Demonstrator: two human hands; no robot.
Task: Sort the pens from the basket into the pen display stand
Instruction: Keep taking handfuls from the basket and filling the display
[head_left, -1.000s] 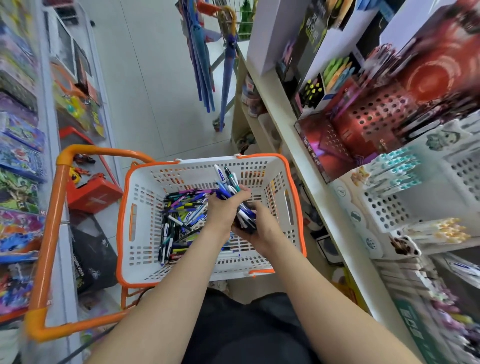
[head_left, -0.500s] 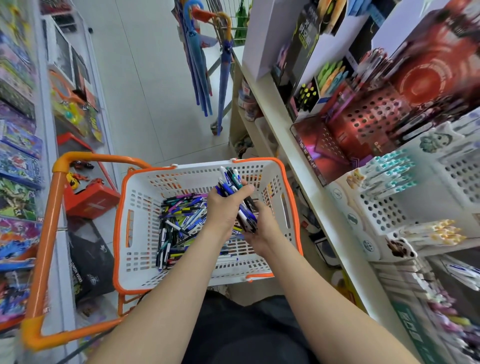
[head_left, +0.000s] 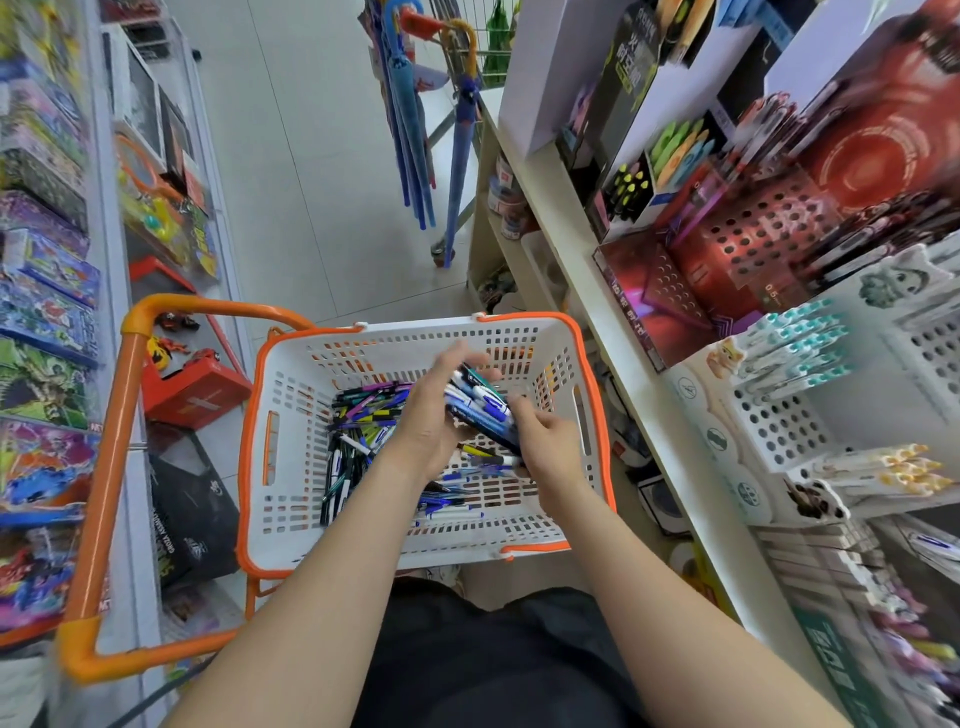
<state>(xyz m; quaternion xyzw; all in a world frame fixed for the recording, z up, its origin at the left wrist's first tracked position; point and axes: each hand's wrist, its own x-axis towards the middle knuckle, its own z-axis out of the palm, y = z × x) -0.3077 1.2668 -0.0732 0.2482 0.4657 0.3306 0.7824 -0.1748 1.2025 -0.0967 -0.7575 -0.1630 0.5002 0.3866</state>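
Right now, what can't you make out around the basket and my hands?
Head view only.
Bundle of pens: count hidden by left hand and right hand.
Loose pens in the basket: some covered by the forearms.
Pen display stand: cut by the right edge, blurred.
Pen labels: too small.
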